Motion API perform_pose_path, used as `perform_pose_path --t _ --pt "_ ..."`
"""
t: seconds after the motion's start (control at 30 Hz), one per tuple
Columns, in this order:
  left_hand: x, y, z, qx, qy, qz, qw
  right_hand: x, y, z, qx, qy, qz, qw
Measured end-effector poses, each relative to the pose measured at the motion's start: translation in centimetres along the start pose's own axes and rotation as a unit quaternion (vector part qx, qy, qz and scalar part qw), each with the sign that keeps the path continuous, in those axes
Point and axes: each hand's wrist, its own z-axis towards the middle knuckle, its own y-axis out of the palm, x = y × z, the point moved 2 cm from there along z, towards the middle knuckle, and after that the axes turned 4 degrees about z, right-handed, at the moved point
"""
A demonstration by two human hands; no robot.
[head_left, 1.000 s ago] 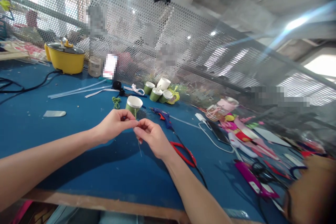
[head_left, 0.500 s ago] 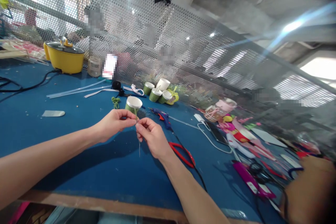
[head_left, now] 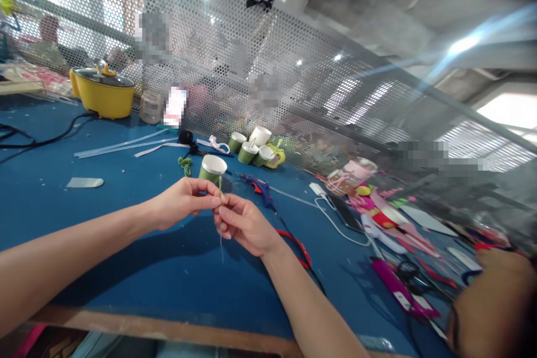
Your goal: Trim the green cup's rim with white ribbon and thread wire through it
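Observation:
Above the blue table (head_left: 159, 285), my left hand (head_left: 188, 199) pinches a thin green wrapped wire (head_left: 220, 184) between thumb and fingertips. My right hand (head_left: 245, 226) is closed on the same wire just below, its fingertips touching the left ones. A short green end stands up over the fingers, and a thin pale tail hangs beneath them. Right behind my fingers is a small green cup with a white rim (head_left: 213, 165), upright on the table. A bundle of green yarn or wire (head_left: 185, 165) lies to its left.
A blue glue gun (head_left: 259, 187) and red-handled pliers or scissors (head_left: 300, 249) lie right of my hands. Several green-and-white cups (head_left: 248, 151) stand behind. A yellow electric pot (head_left: 108, 92) is far left, a purple power strip (head_left: 403, 291) right. A co-worker's arm (head_left: 495, 302) reaches in lower right.
Both hands have shifted slightly, the right one a little lower. More of the green wire end now shows above the fingertips.

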Motion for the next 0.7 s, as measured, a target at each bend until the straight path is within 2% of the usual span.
perform_pose_path --t 0.13,0.3,0.5,0.6,0.7 --pt "0.03 -0.1 0.1 0.026 0.006 0.02 0.999 0.25 -0.04 0.18 0.051 -0.044 -0.042 0.997" --pt "-0.03 -0.14 0.12 0.092 -0.003 0.06 0.994 0.43 -0.33 0.45 0.127 -0.101 -0.17 0.972" --pt "-0.36 -0.18 0.24 0.124 -0.011 0.094 0.988 0.19 0.07 0.31 0.153 -0.108 -0.26 0.947" --pt "-0.35 -0.27 0.25 0.112 -0.016 0.094 0.989 0.18 0.06 0.27 0.135 -0.088 -0.221 0.962" --pt "-0.1 -0.17 0.14 0.06 -0.01 0.061 0.996 0.2 -0.06 0.22 0.083 -0.044 -0.121 0.988"
